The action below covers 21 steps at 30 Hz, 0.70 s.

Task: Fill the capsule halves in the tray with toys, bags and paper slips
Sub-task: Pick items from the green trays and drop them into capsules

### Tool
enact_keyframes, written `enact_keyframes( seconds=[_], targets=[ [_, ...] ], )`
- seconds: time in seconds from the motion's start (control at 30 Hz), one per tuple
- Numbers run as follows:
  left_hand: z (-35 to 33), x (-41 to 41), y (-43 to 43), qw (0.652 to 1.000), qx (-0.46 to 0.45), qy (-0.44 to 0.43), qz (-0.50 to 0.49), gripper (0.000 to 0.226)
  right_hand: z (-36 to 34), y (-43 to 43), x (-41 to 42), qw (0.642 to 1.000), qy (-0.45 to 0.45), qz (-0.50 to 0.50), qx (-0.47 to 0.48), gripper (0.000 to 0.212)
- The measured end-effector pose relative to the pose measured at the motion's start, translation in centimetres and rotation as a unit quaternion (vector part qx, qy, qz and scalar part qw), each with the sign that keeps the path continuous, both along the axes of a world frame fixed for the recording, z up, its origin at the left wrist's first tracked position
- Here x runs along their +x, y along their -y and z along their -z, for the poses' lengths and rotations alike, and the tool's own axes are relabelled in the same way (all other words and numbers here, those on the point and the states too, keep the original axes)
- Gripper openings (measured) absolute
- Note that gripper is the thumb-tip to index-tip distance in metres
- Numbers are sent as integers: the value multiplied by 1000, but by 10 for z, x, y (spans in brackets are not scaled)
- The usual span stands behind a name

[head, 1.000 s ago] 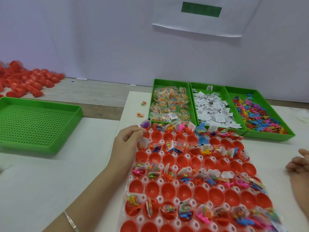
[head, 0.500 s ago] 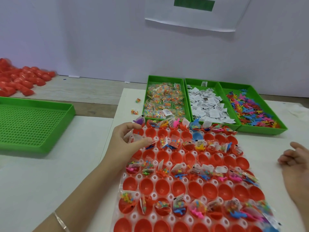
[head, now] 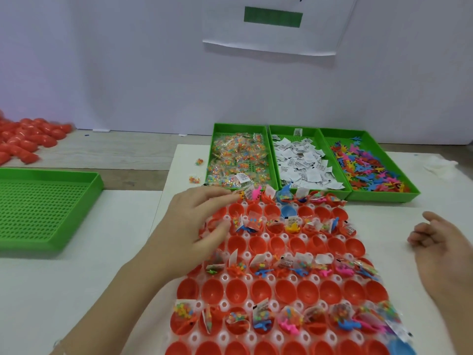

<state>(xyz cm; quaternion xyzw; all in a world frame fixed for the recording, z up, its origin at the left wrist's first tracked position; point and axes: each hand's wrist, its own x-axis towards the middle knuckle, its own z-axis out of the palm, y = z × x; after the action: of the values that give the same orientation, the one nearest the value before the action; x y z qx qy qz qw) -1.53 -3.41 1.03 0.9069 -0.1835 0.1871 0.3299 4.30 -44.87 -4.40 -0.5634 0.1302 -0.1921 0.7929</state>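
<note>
at far left corner of tray (head: 224, 278), left hand (head: 197, 221) is laid over red capsule halves (head: 261, 245), fingers spread, nothing seen gripped. right hand (head: 440, 242) is held beside tray's right edge, loosely curled, empty. bags (head: 238, 160), paper slips (head: 299, 162), toys (head: 366, 167) are kept in green bins (head: 384, 197) beyond tray's far edge.

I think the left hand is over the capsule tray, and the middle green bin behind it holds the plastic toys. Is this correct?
Not quite. The left hand is over the capsule tray, but the middle green bin holds paper slips; the plastic toys lie in the right green bin. The head view shows this.
</note>
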Motion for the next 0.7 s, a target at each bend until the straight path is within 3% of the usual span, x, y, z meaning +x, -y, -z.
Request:
enact_keyframes(
  seconds=[0.07,0.3,0.53,0.7],
  targets=[
    [-1,5,5,997,71,-2,37,36,-2,-1,-1,1000,2,3,7,21],
    [-5,27,9,990,112,-75,49,24,-4,-4,-1,1000,-1,8,16,19],
    [-5,28,8,987,127,-93,23,17,-5,-4,-2,1000,-3,7,20,19],
    [-8,26,16,996,64,-64,17,28,-4,-3,-1,1000,-5,5,22,20]
  ],
)
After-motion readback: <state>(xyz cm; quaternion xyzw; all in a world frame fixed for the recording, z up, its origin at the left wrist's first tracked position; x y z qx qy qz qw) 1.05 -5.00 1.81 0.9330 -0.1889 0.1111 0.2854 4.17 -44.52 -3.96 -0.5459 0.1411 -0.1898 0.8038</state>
